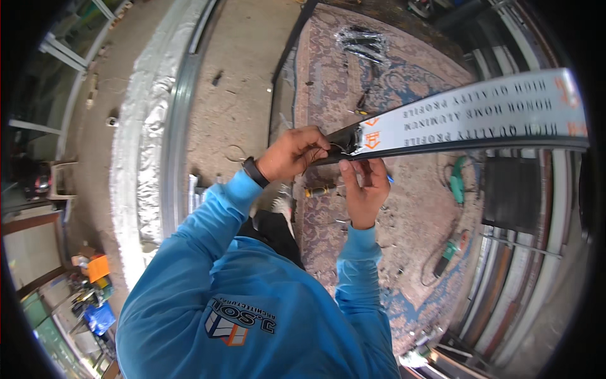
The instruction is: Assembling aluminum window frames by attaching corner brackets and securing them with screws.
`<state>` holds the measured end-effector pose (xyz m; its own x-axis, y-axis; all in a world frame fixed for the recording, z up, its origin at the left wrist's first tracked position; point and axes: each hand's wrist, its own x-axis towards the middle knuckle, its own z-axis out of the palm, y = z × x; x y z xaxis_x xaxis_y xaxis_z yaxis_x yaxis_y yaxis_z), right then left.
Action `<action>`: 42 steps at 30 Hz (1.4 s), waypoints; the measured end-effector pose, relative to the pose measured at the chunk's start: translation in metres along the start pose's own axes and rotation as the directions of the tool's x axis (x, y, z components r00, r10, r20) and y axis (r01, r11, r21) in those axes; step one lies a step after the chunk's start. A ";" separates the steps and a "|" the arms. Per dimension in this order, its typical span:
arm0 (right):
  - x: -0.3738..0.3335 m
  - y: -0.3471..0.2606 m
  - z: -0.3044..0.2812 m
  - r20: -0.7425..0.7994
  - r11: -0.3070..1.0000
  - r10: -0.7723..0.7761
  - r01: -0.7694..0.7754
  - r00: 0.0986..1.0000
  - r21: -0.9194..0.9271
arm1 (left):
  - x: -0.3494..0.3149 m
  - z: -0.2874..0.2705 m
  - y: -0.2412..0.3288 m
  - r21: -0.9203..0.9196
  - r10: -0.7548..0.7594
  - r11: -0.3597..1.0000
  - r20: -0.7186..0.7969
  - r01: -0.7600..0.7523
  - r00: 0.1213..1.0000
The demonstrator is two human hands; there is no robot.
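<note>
A long dark aluminium profile (549,144), its broad face covered with printed white protective film (473,117), runs from in front of my chest to the far right. The film stops short of the near end, where the black surface (344,136) is bare and the film edge looks ragged. My left hand (293,151) is closed at this end, its fingertips pinching a thin dark strand that loops against the profile. Under the profile's lower edge, my right hand (366,189) grips with thumb and fingers; part of the fingers is hidden behind it.
A patterned carpet (328,240) lies below, bearing a yellow-handled screwdriver (319,191) and two green power tools (457,181) with cords. A plastic-wrapped bundle (363,44) lies farther off. Long foil-wrapped stock (136,158) lines the left; racked profiles (505,284) stand right.
</note>
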<state>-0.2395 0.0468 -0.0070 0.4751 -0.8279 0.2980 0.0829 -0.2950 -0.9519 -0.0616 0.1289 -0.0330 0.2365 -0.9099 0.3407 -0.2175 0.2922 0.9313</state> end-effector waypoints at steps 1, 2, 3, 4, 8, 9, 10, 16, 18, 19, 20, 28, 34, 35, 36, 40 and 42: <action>-0.002 -0.001 0.005 -0.037 0.999 -0.004 0.003 0.999 -0.038 | -0.003 -0.003 -0.003 0.088 0.076 0.993 -0.032 -0.073 0.997; -0.005 -0.004 0.009 -0.036 0.996 -0.038 0.035 0.999 -0.083 | -0.005 -0.006 -0.006 0.182 0.155 0.973 -0.062 -0.142 0.986; -0.006 -0.006 0.013 -0.066 0.994 0.020 -0.027 0.998 -0.107 | -0.011 -0.006 -0.008 0.107 0.099 0.991 -0.168 -0.082 0.981; -0.007 -0.009 0.016 -0.100 0.988 0.075 -0.088 0.992 -0.124 | -0.015 -0.007 -0.009 0.066 0.106 0.993 -0.188 -0.095 0.976; -0.008 -0.019 0.028 -0.158 0.982 0.076 -0.101 0.985 -0.160 | -0.018 -0.011 -0.016 -0.054 0.166 0.982 -0.198 -0.179 0.966; -0.008 -0.021 0.029 -0.166 0.974 0.077 -0.110 0.983 -0.197 | -0.017 -0.012 -0.018 -0.066 0.178 0.979 -0.171 -0.191 0.969; -0.009 -0.023 0.030 -0.155 0.973 0.052 -0.085 0.986 -0.216 | -0.016 -0.012 -0.019 -0.071 0.189 0.977 -0.141 -0.201 0.972; -0.010 -0.023 0.028 -0.199 0.971 0.093 -0.133 0.976 -0.199 | -0.016 -0.006 -0.019 -0.070 0.179 0.978 -0.191 -0.195 0.965; -0.010 -0.020 0.026 -0.204 0.969 0.075 -0.119 0.976 -0.218 | -0.020 -0.002 -0.018 -0.078 0.143 0.983 -0.232 -0.165 0.962; -0.010 -0.019 0.025 -0.217 0.959 0.086 -0.140 0.972 -0.248 | -0.021 -0.001 -0.017 -0.085 0.134 0.984 -0.234 -0.158 0.963; -0.010 -0.018 0.024 -0.200 0.964 0.071 -0.119 0.977 -0.239 | -0.021 0.001 -0.017 -0.094 0.105 0.987 -0.235 -0.131 0.966; -0.009 -0.018 0.023 -0.171 0.968 0.095 -0.132 0.981 -0.215 | -0.016 0.012 -0.021 -0.050 0.157 0.983 -0.253 -0.175 0.955; -0.008 -0.022 0.020 -0.138 0.969 0.145 -0.169 0.980 -0.180 | -0.014 0.012 -0.019 0.019 0.214 0.976 -0.242 -0.216 0.946; -0.007 -0.023 0.020 -0.115 0.974 0.130 -0.148 0.985 -0.171 | -0.013 0.011 -0.018 0.035 0.204 0.979 -0.237 -0.202 0.950; -0.008 -0.024 0.020 -0.116 0.977 0.136 -0.153 0.984 -0.152 | -0.012 0.011 -0.018 0.038 0.219 0.976 -0.230 -0.217 0.948; -0.007 -0.025 0.020 -0.104 0.983 0.134 -0.145 0.986 -0.108 | -0.010 0.009 -0.016 0.065 0.230 0.973 -0.195 -0.222 0.953; -0.007 -0.024 0.020 -0.112 0.983 0.140 -0.152 0.984 -0.103 | -0.009 0.009 -0.015 0.082 0.208 0.977 -0.165 -0.197 0.964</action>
<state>-0.2272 0.0699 0.0126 0.3808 -0.9094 0.1675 -0.0810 -0.2132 -0.9736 -0.0693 0.1299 -0.0509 0.3388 -0.7680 0.5435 -0.3366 0.4405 0.8322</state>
